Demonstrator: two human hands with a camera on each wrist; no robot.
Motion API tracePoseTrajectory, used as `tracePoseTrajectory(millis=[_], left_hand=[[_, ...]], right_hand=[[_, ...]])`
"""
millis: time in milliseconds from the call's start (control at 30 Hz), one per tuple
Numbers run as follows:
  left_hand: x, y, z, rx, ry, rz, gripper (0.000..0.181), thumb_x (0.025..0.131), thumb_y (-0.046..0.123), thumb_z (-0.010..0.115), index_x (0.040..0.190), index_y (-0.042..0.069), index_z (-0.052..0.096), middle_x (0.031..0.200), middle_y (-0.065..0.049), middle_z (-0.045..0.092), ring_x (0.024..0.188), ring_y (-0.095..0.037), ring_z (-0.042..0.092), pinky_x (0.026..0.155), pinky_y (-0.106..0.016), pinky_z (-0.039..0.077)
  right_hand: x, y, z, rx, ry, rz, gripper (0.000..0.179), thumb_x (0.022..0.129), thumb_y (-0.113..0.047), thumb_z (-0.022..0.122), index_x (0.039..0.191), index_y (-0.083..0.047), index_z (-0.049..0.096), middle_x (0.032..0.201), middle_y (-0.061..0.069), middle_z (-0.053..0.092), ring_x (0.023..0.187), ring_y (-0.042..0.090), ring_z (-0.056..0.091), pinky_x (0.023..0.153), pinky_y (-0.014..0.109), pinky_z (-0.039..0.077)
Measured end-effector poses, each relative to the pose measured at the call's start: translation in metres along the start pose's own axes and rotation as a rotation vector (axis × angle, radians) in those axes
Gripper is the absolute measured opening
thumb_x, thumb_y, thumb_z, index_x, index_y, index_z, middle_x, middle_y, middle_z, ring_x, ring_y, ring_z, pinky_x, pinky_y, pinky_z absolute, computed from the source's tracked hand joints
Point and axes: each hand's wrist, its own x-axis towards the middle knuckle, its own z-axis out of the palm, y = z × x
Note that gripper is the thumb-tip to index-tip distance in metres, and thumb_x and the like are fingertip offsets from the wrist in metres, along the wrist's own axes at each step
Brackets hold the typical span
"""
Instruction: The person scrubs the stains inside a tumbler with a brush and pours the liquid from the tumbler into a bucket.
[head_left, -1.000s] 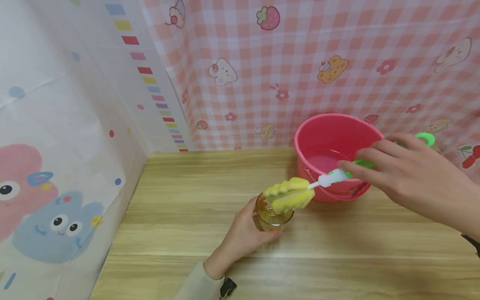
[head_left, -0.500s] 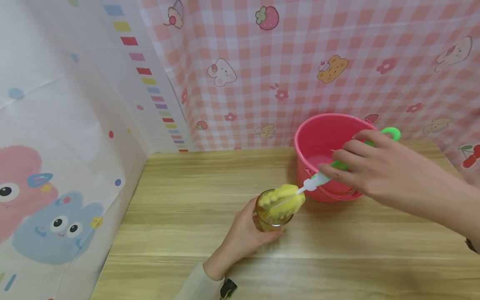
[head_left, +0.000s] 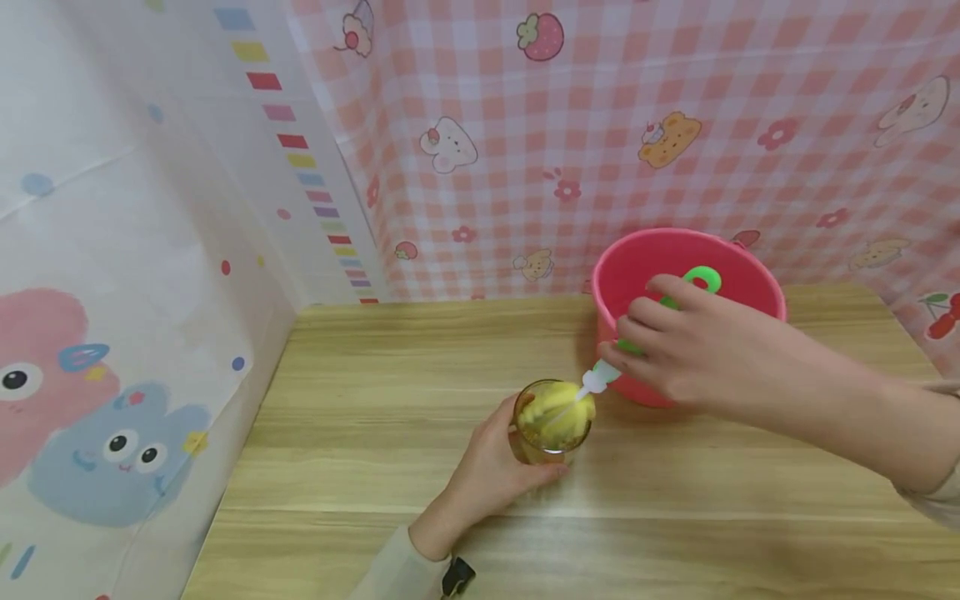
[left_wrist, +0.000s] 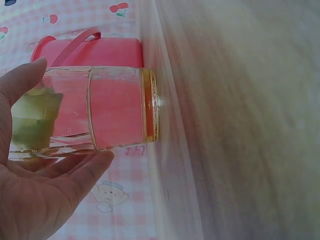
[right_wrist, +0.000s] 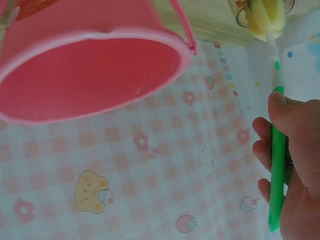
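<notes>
My left hand grips an amber-tinted clear glass round its side, the glass standing upright on the wooden table. In my right hand is a bottle brush with a green and white handle, held between thumb and fingers. Its yellow sponge head sits partly inside the mouth of the glass, tilted toward the right. Through the glass wall in the left wrist view, the sponge shows in the upper part of the glass. The right hand hides part of the handle in the head view.
A pink bucket stands behind and right of the glass, under my right hand; its handle shows in the left wrist view. The wooden table meets a checked cloth at the back and a printed white sheet at left.
My right hand has moved left and toward the glass with the bottle brush. The sponge head has gone from above the rim into the glass. My left hand has stayed in place.
</notes>
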Motion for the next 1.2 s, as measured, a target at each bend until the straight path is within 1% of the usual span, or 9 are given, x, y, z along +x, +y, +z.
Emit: tracePoseTrajectory(millis=[133,200,300,433,533,767,833,1033,1200], left_hand=[[0.000,0.000,-0.001,-0.003,-0.004,0.005,0.095,0.074,0.021,0.098,0.153,0.018,0.047,0.142,0.005,0.060,0.129,-0.012,0.057,0.109,-0.039,0.049],[0.000,0.000,-0.001,-0.012,-0.009,0.010,0.095,0.074,0.021,0.098,0.153,0.018,0.047,0.141,0.005,0.060,0.129,-0.012,0.057,0.107,-0.037,0.050],[0.000,-0.001,-0.001,-0.025,-0.012,0.016,0.094,0.074,0.021,0.098,0.153,0.020,0.047,0.140,0.006,0.061,0.128,-0.012,0.058,0.104,-0.034,0.052],[-0.001,0.000,-0.001,-0.037,-0.010,0.000,0.092,0.074,0.022,0.098,0.152,0.021,0.048,0.138,0.008,0.062,0.125,-0.011,0.059,0.102,-0.032,0.053],[-0.001,0.001,-0.001,-0.044,-0.009,-0.016,0.092,0.074,0.023,0.098,0.151,0.021,0.048,0.136,0.008,0.062,0.123,-0.010,0.060,0.102,-0.032,0.053],[0.000,0.000,-0.002,-0.062,-0.025,-0.036,0.092,0.075,0.022,0.097,0.152,0.018,0.048,0.136,0.008,0.062,0.120,-0.011,0.061,0.100,-0.032,0.053],[-0.001,0.000,-0.002,-0.054,-0.024,-0.035,0.091,0.075,0.022,0.097,0.152,0.019,0.048,0.135,0.009,0.062,0.120,-0.010,0.061,0.101,-0.032,0.053],[0.000,0.000,-0.003,-0.042,-0.022,-0.039,0.090,0.076,0.026,0.097,0.151,0.023,0.048,0.136,0.010,0.062,0.121,-0.009,0.060,0.103,-0.034,0.052],[-0.001,0.000,-0.002,-0.039,-0.019,-0.037,0.091,0.076,0.027,0.097,0.152,0.021,0.048,0.136,0.010,0.062,0.121,-0.009,0.061,0.102,-0.033,0.052]], right_hand=[[0.011,-0.001,-0.005,-0.024,-0.038,-0.017,0.076,0.061,-0.024,0.099,0.129,-0.009,0.068,0.110,0.016,0.065,0.095,0.033,0.055,0.089,0.046,0.046],[0.016,0.000,-0.008,-0.034,-0.049,-0.027,0.071,0.061,-0.023,0.098,0.123,-0.005,0.068,0.107,0.016,0.064,0.094,0.032,0.054,0.087,0.046,0.045],[0.024,0.000,-0.012,-0.061,-0.063,-0.050,0.057,0.064,-0.019,0.095,0.111,-0.002,0.066,0.100,0.015,0.062,0.091,0.031,0.054,0.085,0.045,0.044],[0.035,-0.002,-0.016,-0.100,-0.103,-0.081,0.043,0.066,-0.018,0.095,0.093,-0.003,0.066,0.094,0.012,0.061,0.089,0.030,0.053,0.086,0.045,0.043],[0.043,-0.007,-0.018,-0.140,-0.146,-0.107,0.043,0.064,-0.021,0.099,0.087,-0.005,0.067,0.091,0.011,0.060,0.087,0.029,0.052,0.086,0.045,0.044],[0.056,-0.019,-0.014,-0.264,-0.207,-0.151,0.040,0.068,-0.031,0.099,0.090,-0.010,0.073,0.089,0.009,0.061,0.089,0.028,0.054,0.084,0.040,0.045],[0.060,-0.021,-0.013,-0.279,-0.217,-0.166,0.040,0.067,-0.032,0.099,0.091,-0.012,0.075,0.089,0.009,0.063,0.089,0.029,0.055,0.082,0.040,0.046],[0.070,-0.023,-0.010,-0.303,-0.243,-0.202,0.034,0.072,-0.033,0.097,0.092,-0.014,0.078,0.088,0.010,0.065,0.088,0.029,0.054,0.080,0.039,0.046],[0.073,-0.026,-0.005,-0.329,-0.266,-0.221,0.046,0.066,-0.036,0.101,0.098,-0.013,0.079,0.091,0.012,0.066,0.089,0.030,0.056,0.080,0.040,0.048]])
